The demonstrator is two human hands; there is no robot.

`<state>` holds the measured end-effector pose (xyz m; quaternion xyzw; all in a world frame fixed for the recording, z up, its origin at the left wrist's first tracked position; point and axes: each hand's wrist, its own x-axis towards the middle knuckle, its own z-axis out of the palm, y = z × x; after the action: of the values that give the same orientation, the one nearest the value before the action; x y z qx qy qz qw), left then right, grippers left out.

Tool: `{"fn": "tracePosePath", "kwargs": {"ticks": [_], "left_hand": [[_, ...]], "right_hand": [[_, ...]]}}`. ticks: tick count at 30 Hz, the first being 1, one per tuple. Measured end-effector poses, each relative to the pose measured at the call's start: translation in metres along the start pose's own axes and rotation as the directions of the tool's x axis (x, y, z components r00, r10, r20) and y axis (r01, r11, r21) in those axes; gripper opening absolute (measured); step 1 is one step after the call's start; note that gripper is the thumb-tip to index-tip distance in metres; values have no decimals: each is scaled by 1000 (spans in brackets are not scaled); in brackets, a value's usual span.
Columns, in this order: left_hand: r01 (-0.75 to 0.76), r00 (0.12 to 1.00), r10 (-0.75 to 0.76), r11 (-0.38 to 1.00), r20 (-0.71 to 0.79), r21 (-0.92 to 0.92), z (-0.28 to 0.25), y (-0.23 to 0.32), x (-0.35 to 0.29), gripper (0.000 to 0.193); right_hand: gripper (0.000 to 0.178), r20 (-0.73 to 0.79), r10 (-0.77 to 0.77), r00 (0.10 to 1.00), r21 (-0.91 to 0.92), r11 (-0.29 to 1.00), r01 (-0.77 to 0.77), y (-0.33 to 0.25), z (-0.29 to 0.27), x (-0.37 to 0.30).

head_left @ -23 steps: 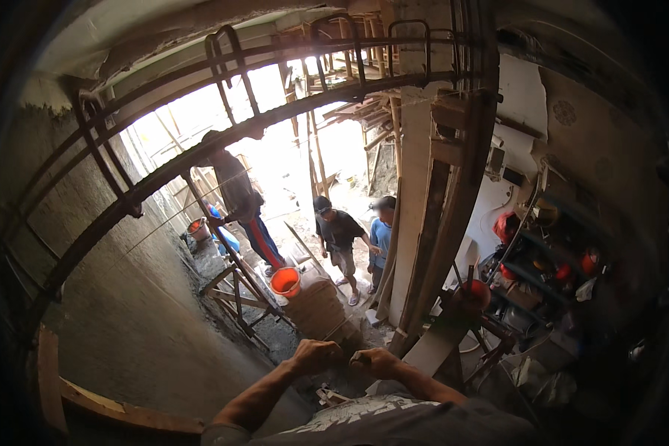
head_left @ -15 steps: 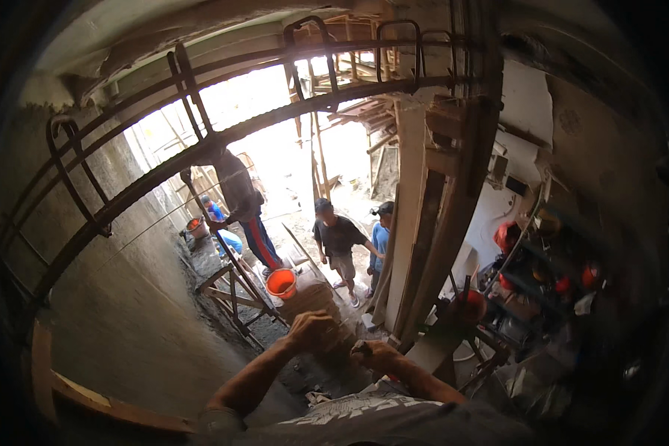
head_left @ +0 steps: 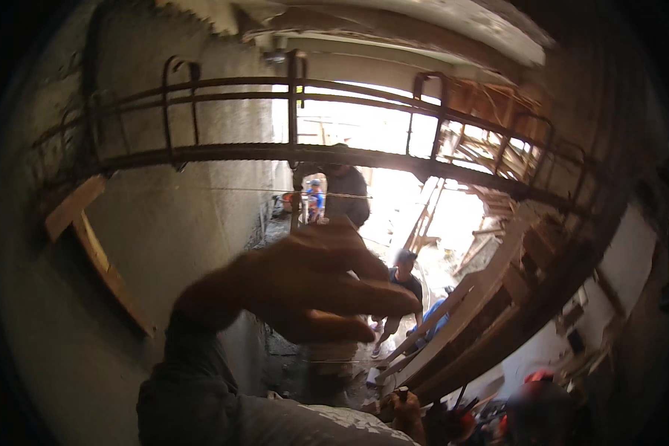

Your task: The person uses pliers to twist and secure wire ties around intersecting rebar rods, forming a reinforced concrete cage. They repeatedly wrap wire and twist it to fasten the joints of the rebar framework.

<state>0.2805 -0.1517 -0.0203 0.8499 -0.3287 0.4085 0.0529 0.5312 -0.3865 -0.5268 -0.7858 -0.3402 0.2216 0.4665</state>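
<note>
My left hand (head_left: 305, 279) is raised close in front of me at mid-view, slightly blurred. Its fingers stretch to the right with gaps between them, and nothing shows in them. Low in the view, my right hand (head_left: 405, 413) is closed in front of my shirt; a small dark end shows at its top, but what it grips cannot be made out. Beyond and above the hands a rebar cage (head_left: 334, 154) with bent stirrups spans the view from left to right. A thin line (head_left: 238, 189) runs level below the cage.
A rough plastered wall (head_left: 201, 238) rises on the left, with a wooden brace (head_left: 104, 256) against it. Long boards (head_left: 461, 327) slant on the right. Beyond are a person (head_left: 347, 197) under the cage, another in a cap (head_left: 404, 279), and one in blue (head_left: 314, 199).
My view has swung left and up. The left hand has risen from low near the right hand to close before me, its fingers now extended. The right hand now sits at the lower edge.
</note>
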Motion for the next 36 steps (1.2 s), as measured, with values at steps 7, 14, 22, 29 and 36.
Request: {"fn": "tracePosePath", "kwargs": {"ticks": [7, 14, 22, 29, 36], "left_hand": [[411, 884, 21, 440, -467, 798, -134, -20, 42, 43], [156, 959, -272, 253, -84, 955, -164, -49, 31, 52], [107, 943, -333, 361, 21, 927, -159, -71, 38, 61], [-119, 942, -227, 462, 247, 879, -179, -80, 44, 35], [-289, 895, -175, 472, 410, 833, -192, -86, 54, 34]], "right_hand": [[32, 356, 135, 925, -129, 987, -94, -16, -14, 70], [30, 506, -141, 851, -195, 942, 272, -59, 27, 108], [30, 481, -94, 872, -55, 989, 137, -54, 99, 71], [31, 469, 48, 882, -74, 997, -15, -29, 130, 56], [34, 431, 38, 902, 48, 997, -65, -50, 119, 40]]}}
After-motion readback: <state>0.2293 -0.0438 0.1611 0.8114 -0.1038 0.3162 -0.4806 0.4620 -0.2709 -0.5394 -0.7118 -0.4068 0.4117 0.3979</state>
